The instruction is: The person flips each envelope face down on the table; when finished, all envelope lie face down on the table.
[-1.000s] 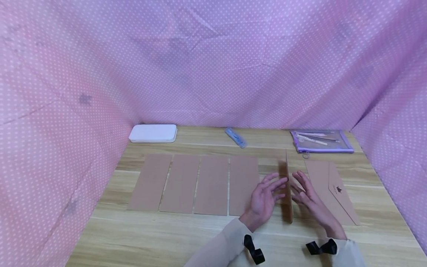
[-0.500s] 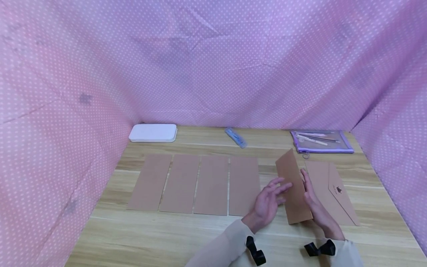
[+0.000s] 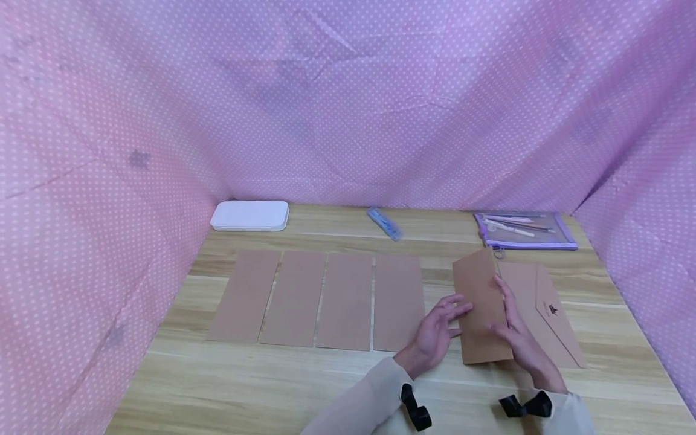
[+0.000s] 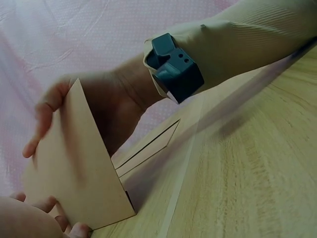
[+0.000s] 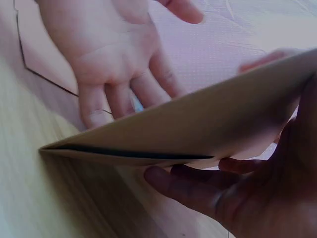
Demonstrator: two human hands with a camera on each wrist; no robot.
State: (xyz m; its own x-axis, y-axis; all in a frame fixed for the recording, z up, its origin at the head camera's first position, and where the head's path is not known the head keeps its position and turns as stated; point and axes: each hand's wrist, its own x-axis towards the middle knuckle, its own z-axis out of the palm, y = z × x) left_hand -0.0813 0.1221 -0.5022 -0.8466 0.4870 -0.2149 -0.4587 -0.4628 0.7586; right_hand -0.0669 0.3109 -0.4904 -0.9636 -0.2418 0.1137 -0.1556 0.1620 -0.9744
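Observation:
A brown paper envelope [image 3: 478, 308] stands on its edge, leaning toward the right hand [image 3: 524, 338], its plain face showing in the head view. That hand holds its right side, thumb over the face and the other fingers mostly behind. The left hand [image 3: 432, 335] touches the left edge with extended fingers, as the left hand [image 5: 114, 54] in the right wrist view also shows, its palm facing the camera. A dark gap runs along the side of the envelope [image 5: 163, 129] there. In the left wrist view the right hand [image 4: 104, 99] is partly hidden behind the envelope [image 4: 74, 173].
Several plain brown envelopes [image 3: 344, 302] lie in a row to the left. Another envelope [image 3: 538, 314] with a crown print lies flap up at right. At the back sit a white case [image 3: 250, 216], a small blue packet [image 3: 384, 224] and a purple-edged mesh pouch [image 3: 522, 231] with pens.
The envelope has gone from upright and edge-on to leaning right with its face in view. The right hand has taken hold of its side. The left hand has barely moved.

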